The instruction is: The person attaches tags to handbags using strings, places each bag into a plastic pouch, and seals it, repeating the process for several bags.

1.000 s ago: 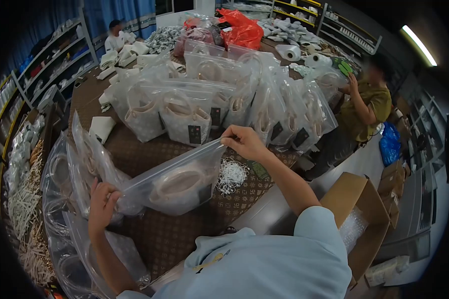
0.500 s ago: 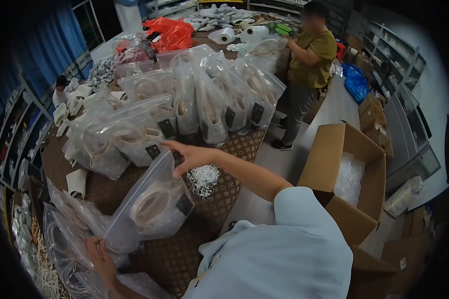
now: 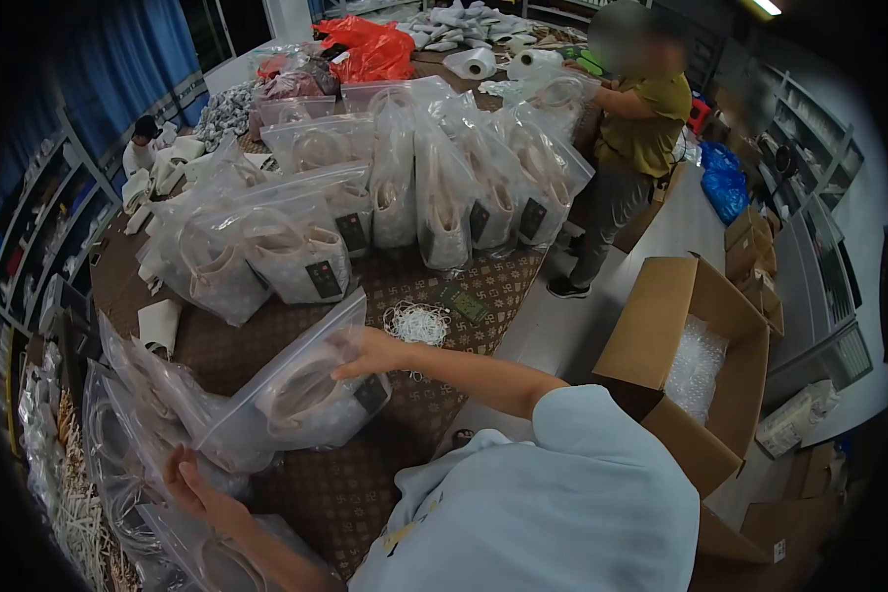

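A clear plastic bag (image 3: 242, 426) with a pale handbag (image 3: 306, 400) inside leans on the table in front of me. My right hand (image 3: 370, 352) is at the bag's right edge, thumb in front and the other fingers partly hidden behind the film, gripping it. A dark tag (image 3: 372, 393) shows below that hand. My left hand (image 3: 202, 490) is beside the bag's lower left, fingers apart and holding nothing. More bagged handbags (image 3: 153, 395) lie to the left, and another plastic bag (image 3: 222, 553) is under my left forearm.
Rows of bagged handbags (image 3: 296, 261) stand across the patterned table (image 3: 424, 395). White loops of string (image 3: 416, 323) lie beside a dark green rectangular item (image 3: 466, 304). An open cardboard box (image 3: 651, 331) holding bubble wrap stands right. A co-worker (image 3: 641, 128) stands at the table's far side.
My right hand has moved from above the bag's upper corner down onto its edge. My left hand has come away from the film, fingers spreading. The view has shifted slightly.
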### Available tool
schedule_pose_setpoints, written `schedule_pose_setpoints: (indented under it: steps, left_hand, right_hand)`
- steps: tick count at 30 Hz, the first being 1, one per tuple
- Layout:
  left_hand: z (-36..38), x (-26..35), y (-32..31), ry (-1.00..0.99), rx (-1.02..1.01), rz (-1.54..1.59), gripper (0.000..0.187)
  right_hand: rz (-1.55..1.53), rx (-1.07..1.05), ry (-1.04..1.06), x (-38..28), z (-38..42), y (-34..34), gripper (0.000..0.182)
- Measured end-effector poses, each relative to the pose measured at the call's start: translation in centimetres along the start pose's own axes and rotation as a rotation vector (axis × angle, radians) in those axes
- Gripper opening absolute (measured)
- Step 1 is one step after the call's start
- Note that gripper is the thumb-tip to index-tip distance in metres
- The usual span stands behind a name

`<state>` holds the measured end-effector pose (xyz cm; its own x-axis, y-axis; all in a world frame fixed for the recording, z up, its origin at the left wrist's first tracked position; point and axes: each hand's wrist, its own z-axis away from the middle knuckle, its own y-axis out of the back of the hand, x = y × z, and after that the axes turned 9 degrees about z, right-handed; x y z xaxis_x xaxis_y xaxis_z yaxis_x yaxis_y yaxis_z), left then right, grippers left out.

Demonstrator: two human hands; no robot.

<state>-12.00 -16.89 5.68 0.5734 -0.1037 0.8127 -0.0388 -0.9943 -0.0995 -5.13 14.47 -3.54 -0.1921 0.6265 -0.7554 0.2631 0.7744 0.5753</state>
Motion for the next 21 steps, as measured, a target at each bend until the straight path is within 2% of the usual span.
schedule_pose_setpoints:
  steps: [4,6,8,9,11,12,13,14,16,18,21]
  left_hand:
    - [2.9,0.2,0.1,0.007,0.085,0.02,0.031]
    - [3.8,-0.1,1.0,-0.021,0.148,0.012,0.03]
    - [4.9,-0.5,2.5,0.088,0.166,0.007,0.028]
    - [5.5,-0.6,2.8,0.084,0.19,-0.012,0.028]
    - [7.0,-0.9,2.8,0.242,0.174,0.08,0.019]
    - [7.7,-1.3,2.9,0.239,0.197,0.073,0.019]
    - [8.4,-1.8,3.0,0.298,0.172,0.103,0.017]
    - [8.9,-2.2,3.1,0.358,0.144,0.136,0.015]
    - [9.6,-2.7,2.9,0.416,0.136,0.148,0.014]
    - [10.3,-3.3,2.6,0.471,0.113,0.167,0.014]
    - [10.7,-3.8,1.4,0.53,0.039,0.248,0.013]
  right_hand:
    - [-0.094,-0.044,-0.133,-1.5,0.0,0.0,0.063]
    - [-0.222,0.036,-0.317,-2.6,-0.4,1.5,0.058]
    - [-0.24,0.081,-0.461,-2.9,-1.1,4.4,0.052]
    - [-0.389,0.228,-0.511,-3.6,-1.1,6.2,0.046]
    - [-0.689,0.493,-0.604,-6.0,-1.2,11.0,0.04]
    - [-0.679,0.594,-0.604,-7.6,-0.5,13.8,0.043]
    - [-0.763,0.564,-0.549,-4.5,0.1,17.0,0.046]
    - [-0.8,0.716,-0.371,-6.9,0.0,18.9,0.05]
    - [-0.748,0.952,-0.139,-8.7,0.0,23.3,0.045]
    - [-0.708,1.057,0.1,-9.9,-0.1,27.0,0.039]
    - [-0.659,1.159,0.21,-10.4,0.0,32.8,0.032]
